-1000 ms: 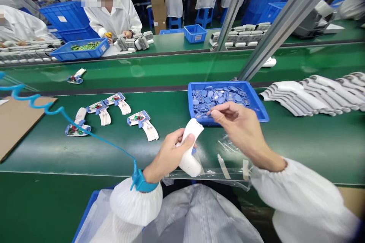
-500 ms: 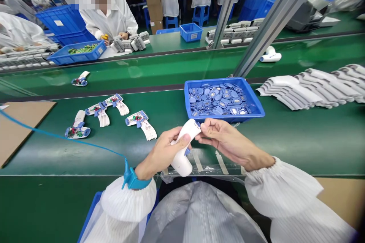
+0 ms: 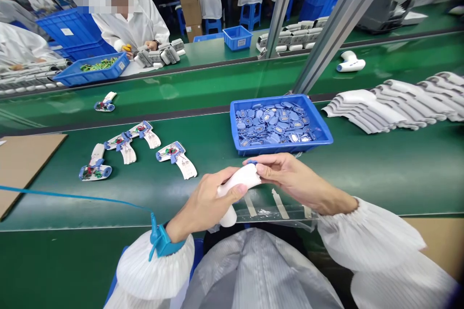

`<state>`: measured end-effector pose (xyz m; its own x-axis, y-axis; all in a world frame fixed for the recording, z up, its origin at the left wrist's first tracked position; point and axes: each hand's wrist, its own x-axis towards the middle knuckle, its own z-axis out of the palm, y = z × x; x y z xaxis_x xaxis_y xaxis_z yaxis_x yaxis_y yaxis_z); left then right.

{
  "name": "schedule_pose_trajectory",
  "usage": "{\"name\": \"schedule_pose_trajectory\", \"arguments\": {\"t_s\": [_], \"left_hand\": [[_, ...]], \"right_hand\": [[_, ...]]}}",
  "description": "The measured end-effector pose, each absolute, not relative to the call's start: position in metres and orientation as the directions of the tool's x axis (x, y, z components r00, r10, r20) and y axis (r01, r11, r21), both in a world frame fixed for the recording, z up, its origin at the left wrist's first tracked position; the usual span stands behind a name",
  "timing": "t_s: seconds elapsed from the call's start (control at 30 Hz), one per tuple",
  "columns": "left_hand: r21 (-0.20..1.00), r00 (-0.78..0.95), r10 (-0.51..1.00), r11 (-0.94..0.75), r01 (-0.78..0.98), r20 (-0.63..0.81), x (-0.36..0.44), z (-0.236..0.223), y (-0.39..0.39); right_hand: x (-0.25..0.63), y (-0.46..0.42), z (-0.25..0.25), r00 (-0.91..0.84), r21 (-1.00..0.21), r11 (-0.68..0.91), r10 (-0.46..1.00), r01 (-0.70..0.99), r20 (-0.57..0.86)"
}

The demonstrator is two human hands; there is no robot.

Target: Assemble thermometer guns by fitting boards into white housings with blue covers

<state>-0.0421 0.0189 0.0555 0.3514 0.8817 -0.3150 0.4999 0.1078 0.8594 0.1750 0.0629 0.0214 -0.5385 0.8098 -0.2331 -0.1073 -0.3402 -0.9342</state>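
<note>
My left hand is wrapped round a white pistol-shaped thermometer housing, gripping it by the middle with the thumb on top. The housing lies tilted, its wide end down near the table edge. At its other end, my right hand pinches a small blue plastic piece against the housing, thumb on the near side. The fingers mostly cover this piece, so I cannot tell how it sits. Just beyond my hands stands a blue tray of blue oval plastic parts.
Several open housing halves with wires lie on the green table to the left, near a brown board. Stacked white shells are on the right. A slanted metal post rises behind the tray. Opposite, a co-worker handles grey-white parts.
The housing has turned from steep to flatter in my left hand. My right hand has closed in over its upper end, from beside it, with the blue piece now on the far side.
</note>
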Motion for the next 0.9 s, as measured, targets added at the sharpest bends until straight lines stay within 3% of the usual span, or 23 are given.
{"name": "schedule_pose_trajectory", "arguments": {"t_s": [0.1,0.17,0.23,0.3,0.5,0.63,0.77,0.9], "left_hand": [[0.852,0.263,0.918,0.130,0.508,-0.297,-0.041,0.055,0.019],[0.854,0.210,0.935,0.150,0.498,-0.286,-0.039,0.053,0.019],[0.862,0.192,0.938,0.167,0.479,-0.289,-0.038,0.051,0.020],[0.865,0.195,0.936,0.172,0.472,-0.292,-0.038,0.049,0.020],[0.814,0.213,0.940,0.101,0.572,-0.266,-0.041,0.051,0.019],[0.731,0.267,0.946,-0.049,0.680,-0.184,-0.040,0.056,0.021],[0.684,0.335,0.931,-0.151,0.714,-0.144,-0.038,0.051,0.024],[0.550,0.378,0.926,-0.315,0.773,-0.001,-0.035,0.040,0.021]], "right_hand": [[0.170,0.055,0.021,-0.256,-0.989,0.062,0.966,0.134,0.026],[0.164,0.048,0.022,-0.124,-0.903,0.296,0.955,0.312,0.270],[0.159,0.042,0.025,-0.101,-0.827,0.403,0.912,0.391,0.397],[0.155,0.039,0.028,-0.118,-0.817,0.406,0.912,0.410,0.394],[0.164,0.041,0.034,-0.171,-0.906,0.184,0.977,0.381,0.126],[0.169,0.043,0.036,-0.234,-0.872,0.244,0.960,0.424,0.154],[0.164,0.040,0.035,-0.371,-0.876,0.237,0.926,0.420,0.072],[0.161,0.031,0.021,-0.381,-0.796,0.388,0.899,0.465,0.216]]}}
